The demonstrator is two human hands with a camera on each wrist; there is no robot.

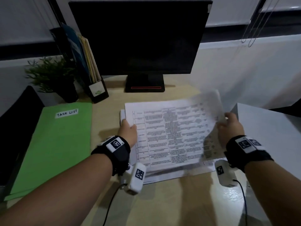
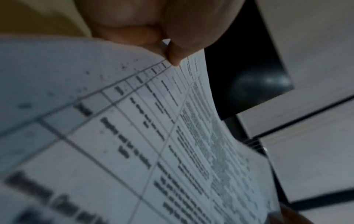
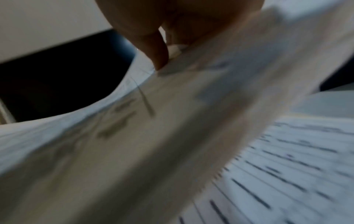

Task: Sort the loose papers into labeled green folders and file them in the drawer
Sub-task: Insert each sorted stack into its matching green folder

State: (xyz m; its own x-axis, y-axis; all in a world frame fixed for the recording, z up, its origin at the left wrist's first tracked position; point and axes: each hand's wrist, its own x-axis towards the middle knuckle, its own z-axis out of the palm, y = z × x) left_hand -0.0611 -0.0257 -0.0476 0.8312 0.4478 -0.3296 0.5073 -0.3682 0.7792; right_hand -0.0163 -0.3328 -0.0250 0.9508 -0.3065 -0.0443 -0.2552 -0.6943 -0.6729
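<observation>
A green folder (image 1: 53,149) with a white label reading "TASK LIST" (image 1: 67,113) lies flat at the left of the desk. A stack of printed papers (image 1: 169,136) with table text sits in the middle. My left hand (image 1: 128,129) pinches the stack's left edge; the left wrist view shows my left hand (image 2: 166,50), thumb and finger, closed on a printed sheet (image 2: 134,136). My right hand (image 1: 228,123) pinches the right edge of a blurred top sheet (image 1: 210,111), lifted off the stack. In the right wrist view my right hand (image 3: 162,57) grips that curved sheet (image 3: 153,136) above the stack (image 3: 287,174).
A dark monitor (image 1: 140,38) stands behind the papers. A potted plant (image 1: 52,75) and a black file holder (image 1: 91,69) with folders stand at the back left. A white cabinet top (image 1: 268,128) borders the desk (image 1: 162,201) on the right.
</observation>
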